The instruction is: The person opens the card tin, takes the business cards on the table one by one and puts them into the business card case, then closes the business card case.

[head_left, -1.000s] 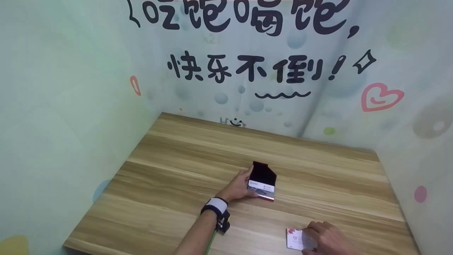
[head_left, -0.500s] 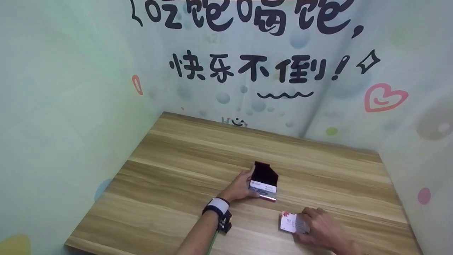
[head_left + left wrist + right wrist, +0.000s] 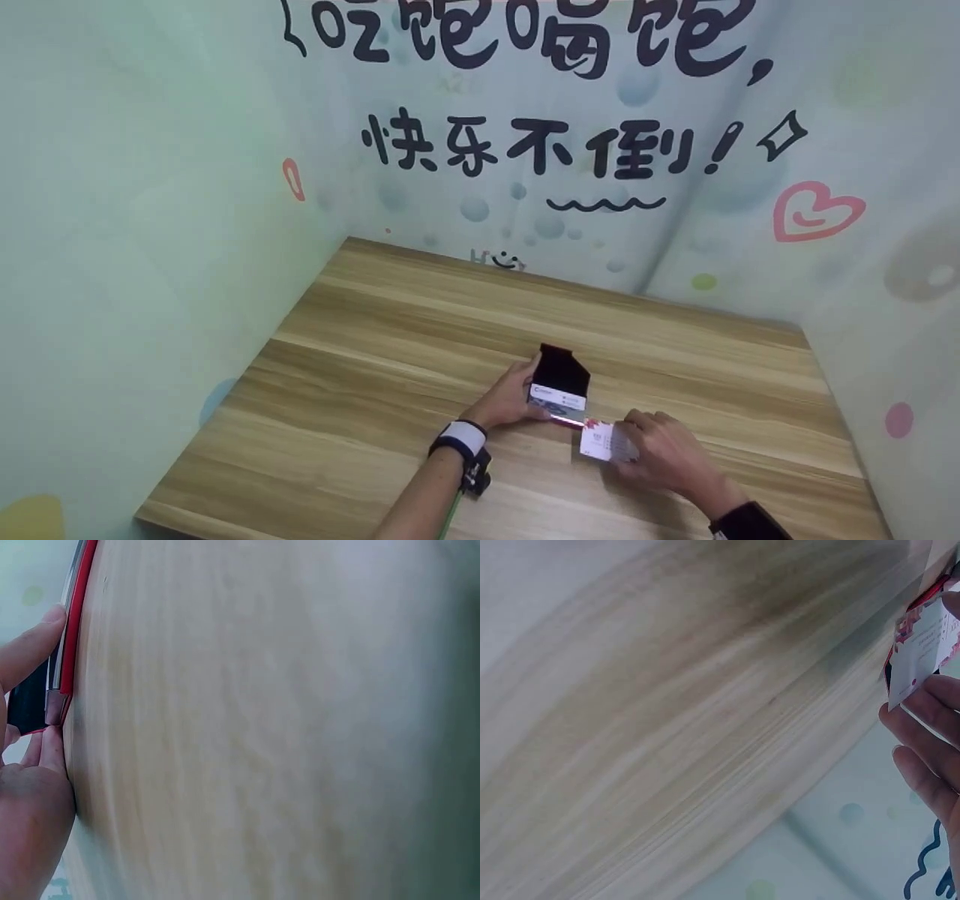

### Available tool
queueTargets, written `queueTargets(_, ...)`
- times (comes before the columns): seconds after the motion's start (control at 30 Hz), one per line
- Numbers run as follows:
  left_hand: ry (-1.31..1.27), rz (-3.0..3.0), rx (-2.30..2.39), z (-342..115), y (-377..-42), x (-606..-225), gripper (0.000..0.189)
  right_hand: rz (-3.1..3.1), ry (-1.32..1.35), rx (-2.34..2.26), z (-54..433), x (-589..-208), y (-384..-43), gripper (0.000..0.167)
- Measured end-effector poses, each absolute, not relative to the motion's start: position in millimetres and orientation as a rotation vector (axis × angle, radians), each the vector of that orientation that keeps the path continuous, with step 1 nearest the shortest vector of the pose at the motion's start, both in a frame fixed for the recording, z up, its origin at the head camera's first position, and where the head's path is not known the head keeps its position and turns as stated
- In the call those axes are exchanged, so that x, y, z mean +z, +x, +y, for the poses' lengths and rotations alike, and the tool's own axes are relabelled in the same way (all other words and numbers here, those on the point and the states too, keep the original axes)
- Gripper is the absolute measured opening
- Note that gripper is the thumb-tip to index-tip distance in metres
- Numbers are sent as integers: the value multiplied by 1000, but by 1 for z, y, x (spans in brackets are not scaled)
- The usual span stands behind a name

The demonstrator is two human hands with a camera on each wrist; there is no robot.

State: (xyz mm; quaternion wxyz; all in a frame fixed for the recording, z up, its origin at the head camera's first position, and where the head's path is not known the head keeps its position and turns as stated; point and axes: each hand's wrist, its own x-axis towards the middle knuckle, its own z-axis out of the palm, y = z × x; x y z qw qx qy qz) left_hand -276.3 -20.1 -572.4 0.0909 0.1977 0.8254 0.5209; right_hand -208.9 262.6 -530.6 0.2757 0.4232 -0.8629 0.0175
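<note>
A business card case point(image 3: 562, 369) with a black-lined flap standing up and red edges is gripped by my left hand point(image 3: 504, 397), thumb across its front. Inside the case a white and grey card point(image 3: 559, 401) shows. In the left wrist view the thumb presses the silver and red side of the case point(image 3: 69, 645), with fingers beneath. My right hand point(image 3: 664, 450) pinches a white business card point(image 3: 598, 441) with pink floral corners, its upper left corner near the case's lower right corner. In the right wrist view that card point(image 3: 919, 652) sits between thumb and fingers; the case is mostly hidden behind it.
The wood-grain table point(image 3: 375, 360) spreads around both hands. A printed backdrop point(image 3: 465, 210) rises at the table's far edge, with more cloth on the left and right sides. A wrist strap with a small camera point(image 3: 474, 469) sits on the left wrist.
My right hand has carried the white card up and to the left, from the table's near right over to the case. The left hand keeps its hold on the case, almost still.
</note>
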Motion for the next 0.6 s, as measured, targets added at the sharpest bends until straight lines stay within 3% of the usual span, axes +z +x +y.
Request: queueTargets(0.6,623,2393,1587,-22,-277,-571,111,-2445,1146,60,239,-520,-253,42)
